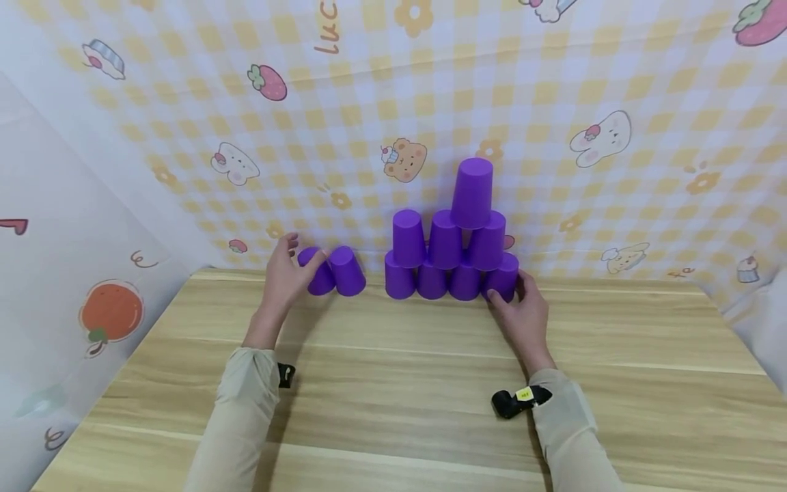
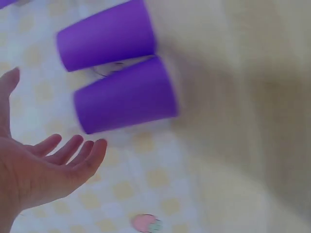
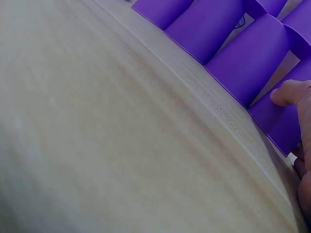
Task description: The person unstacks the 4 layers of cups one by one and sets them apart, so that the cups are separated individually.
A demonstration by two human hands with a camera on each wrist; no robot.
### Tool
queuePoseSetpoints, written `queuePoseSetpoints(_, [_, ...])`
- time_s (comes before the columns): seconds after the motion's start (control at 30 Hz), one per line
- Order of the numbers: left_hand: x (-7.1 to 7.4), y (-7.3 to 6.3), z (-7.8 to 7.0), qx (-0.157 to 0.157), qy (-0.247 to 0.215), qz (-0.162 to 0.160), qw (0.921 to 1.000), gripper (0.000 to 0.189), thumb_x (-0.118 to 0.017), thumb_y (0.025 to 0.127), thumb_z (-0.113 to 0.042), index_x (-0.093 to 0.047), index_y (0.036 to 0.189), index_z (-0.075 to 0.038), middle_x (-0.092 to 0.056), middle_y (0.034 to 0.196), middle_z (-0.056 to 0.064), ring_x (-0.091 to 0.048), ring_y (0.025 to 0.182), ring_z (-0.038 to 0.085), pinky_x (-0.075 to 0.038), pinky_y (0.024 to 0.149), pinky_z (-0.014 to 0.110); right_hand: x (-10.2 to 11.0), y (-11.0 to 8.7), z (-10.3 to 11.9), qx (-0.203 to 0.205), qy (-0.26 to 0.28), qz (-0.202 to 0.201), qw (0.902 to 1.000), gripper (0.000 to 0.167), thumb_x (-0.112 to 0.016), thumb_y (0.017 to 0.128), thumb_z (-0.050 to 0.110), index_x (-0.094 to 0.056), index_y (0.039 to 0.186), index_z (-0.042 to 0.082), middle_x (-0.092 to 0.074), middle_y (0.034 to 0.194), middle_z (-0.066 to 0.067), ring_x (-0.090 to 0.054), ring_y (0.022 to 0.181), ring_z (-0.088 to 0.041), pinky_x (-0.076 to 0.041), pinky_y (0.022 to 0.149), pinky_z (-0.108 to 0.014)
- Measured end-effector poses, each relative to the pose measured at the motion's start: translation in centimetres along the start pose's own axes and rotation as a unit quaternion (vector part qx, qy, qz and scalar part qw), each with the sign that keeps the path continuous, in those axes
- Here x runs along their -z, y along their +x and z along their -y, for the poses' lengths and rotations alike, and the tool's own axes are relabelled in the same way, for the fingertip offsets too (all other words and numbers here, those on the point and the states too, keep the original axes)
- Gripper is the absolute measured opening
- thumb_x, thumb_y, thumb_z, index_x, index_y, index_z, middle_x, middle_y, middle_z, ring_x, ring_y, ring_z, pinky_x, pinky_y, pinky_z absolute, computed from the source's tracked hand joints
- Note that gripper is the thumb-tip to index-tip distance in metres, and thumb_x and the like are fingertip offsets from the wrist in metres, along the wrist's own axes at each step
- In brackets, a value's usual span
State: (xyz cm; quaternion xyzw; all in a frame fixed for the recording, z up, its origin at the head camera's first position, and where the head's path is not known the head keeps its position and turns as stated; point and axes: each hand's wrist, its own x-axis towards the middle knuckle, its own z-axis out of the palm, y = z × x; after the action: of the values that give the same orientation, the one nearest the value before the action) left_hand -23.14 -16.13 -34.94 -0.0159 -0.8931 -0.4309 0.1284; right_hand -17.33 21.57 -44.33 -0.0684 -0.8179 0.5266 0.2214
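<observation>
Two upside-down purple cups stand side by side on the left: a nearer-hand cup [image 1: 318, 276] and its neighbour [image 1: 348, 272]. Around the first one my left hand [image 1: 284, 273] is spread, thumb and fingers apart; the left wrist view shows a gap between the fingers [image 2: 92, 160] and that cup [image 2: 127, 97]. To the right rises a stack of upside-down purple cups: several in the bottom row, three in the middle, and one top cup [image 1: 473, 194]. At the bottom row's right end, my right hand [image 1: 525, 311] holds the end cup [image 3: 278, 119], thumb in front, other fingers partly hidden behind.
The wooden table [image 1: 393, 396] stretches in front of the cups. Close behind them hangs a yellow-checked cloth [image 1: 344, 143] with printed cartoons. A pale patterned wall covering [image 1: 55, 260] stands at the left. Table surface separates the cup pair from the stack.
</observation>
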Motion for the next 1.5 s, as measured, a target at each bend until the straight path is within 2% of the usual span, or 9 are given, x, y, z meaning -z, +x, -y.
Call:
queuePoseSetpoints(0.13, [0.0, 0.1, -2.3, -0.033, -0.023, -0.033, 0.9987, 0.070, -0.066, 0.083, -0.045, -0.042, 0.134, -0.003, -0.048, 0.132, 0.016, -0.045, 0.118, 0.033, -0.040, 0.094, 0.047, 0.0, -0.1, 0.0, 0.000, 0.000, -0.003, 1.0000, 0.059, -0.071, 0.081, 0.013, -0.045, 0.132, -0.003, -0.050, 0.129, -0.023, -0.048, 0.119, -0.034, -0.038, 0.102, -0.039])
queuePoseSetpoints(0.3, [-0.4, -0.4, -6.4, -0.093, -0.073, -0.047, 0.9919, 0.058, -0.067, 0.085, -0.038, -0.050, 0.127, -0.002, -0.054, 0.125, 0.012, -0.049, 0.112, 0.030, -0.045, 0.088, 0.044, -0.1, -0.3, 0.0, -0.001, -0.004, -0.007, 1.0000, 0.060, -0.072, 0.080, 0.012, -0.045, 0.131, -0.002, -0.052, 0.128, -0.022, -0.049, 0.118, -0.032, -0.039, 0.101, -0.038])
queuePoseSetpoints(0.4, [-1.1, -0.7, -9.0, -0.112, -0.106, -0.042, 0.9872, 0.052, -0.066, 0.086, -0.033, -0.052, 0.125, -0.003, -0.055, 0.124, 0.011, -0.051, 0.110, 0.028, -0.046, 0.087, 0.041, -0.1, -0.2, -0.1, -0.001, -0.004, -0.004, 1.0000, 0.060, -0.072, 0.080, 0.013, -0.045, 0.132, -0.002, -0.051, 0.128, -0.021, -0.049, 0.119, -0.032, -0.038, 0.101, -0.037])
queuePoseSetpoints(0.53, [-2.8, -0.8, -12.2, -0.126, -0.142, -0.027, 0.9814, 0.047, -0.067, 0.086, -0.029, -0.054, 0.124, -0.006, -0.055, 0.124, 0.006, -0.053, 0.109, 0.024, -0.047, 0.086, 0.036, -0.2, 0.0, 0.0, 0.002, 0.000, -0.003, 1.0000, 0.060, -0.071, 0.080, 0.014, -0.045, 0.132, -0.002, -0.050, 0.129, -0.022, -0.048, 0.119, -0.033, -0.038, 0.102, -0.038])
queuePoseSetpoints(0.77, [-5.8, -0.7, -16.4, -0.171, -0.175, 0.019, 0.9695, 0.044, -0.069, 0.085, -0.017, -0.054, 0.124, -0.004, -0.055, 0.124, 0.006, -0.055, 0.108, 0.024, -0.049, 0.087, 0.037, -0.2, 0.0, -0.1, 0.004, -0.002, -0.004, 1.0000, 0.060, -0.072, 0.079, 0.012, -0.045, 0.131, -0.002, -0.051, 0.128, -0.021, -0.049, 0.118, -0.031, -0.038, 0.102, -0.037])
queuePoseSetpoints(0.87, [-6.6, -0.5, -17.6, -0.175, -0.197, 0.038, 0.9640, 0.046, -0.069, 0.085, -0.019, -0.053, 0.125, -0.005, -0.055, 0.126, 0.006, -0.055, 0.110, 0.022, -0.048, 0.089, 0.037, -0.1, 0.1, -0.1, 0.008, -0.002, -0.007, 0.9999, 0.059, -0.072, 0.079, 0.012, -0.046, 0.130, -0.003, -0.052, 0.127, -0.021, -0.049, 0.117, -0.032, -0.038, 0.101, -0.037])
queuePoseSetpoints(1.1, [-8.3, 0.3, -19.5, -0.170, -0.222, 0.062, 0.9580, 0.050, -0.069, 0.084, -0.024, -0.052, 0.128, -0.007, -0.055, 0.127, 0.004, -0.055, 0.111, 0.017, -0.048, 0.089, 0.031, 0.0, 0.3, -0.2, 0.014, 0.003, -0.008, 0.9999, 0.058, -0.072, 0.079, 0.010, -0.047, 0.129, -0.004, -0.053, 0.125, -0.021, -0.051, 0.115, -0.032, -0.039, 0.101, -0.037])
queuePoseSetpoints(1.27, [-9.5, 1.1, -20.2, -0.159, -0.260, 0.073, 0.9498, 0.053, -0.071, 0.083, -0.022, -0.051, 0.129, -0.006, -0.056, 0.125, 0.007, -0.055, 0.111, 0.016, -0.048, 0.089, 0.027, 0.1, 0.3, -0.3, 0.014, 0.003, -0.008, 0.9999, 0.058, -0.072, 0.079, 0.010, -0.047, 0.129, -0.003, -0.053, 0.126, -0.021, -0.051, 0.116, -0.032, -0.039, 0.101, -0.036])
queuePoseSetpoints(1.5, [-10.9, 1.6, -20.4, -0.158, -0.284, 0.085, 0.9418, 0.054, -0.072, 0.082, -0.021, -0.051, 0.130, -0.005, -0.056, 0.125, 0.006, -0.055, 0.111, 0.013, -0.046, 0.091, 0.023, 0.0, 0.2, -0.1, 0.010, 0.015, -0.007, 0.9998, 0.058, -0.072, 0.079, 0.009, -0.046, 0.129, -0.003, -0.053, 0.126, -0.020, -0.050, 0.117, -0.031, -0.038, 0.101, -0.036])
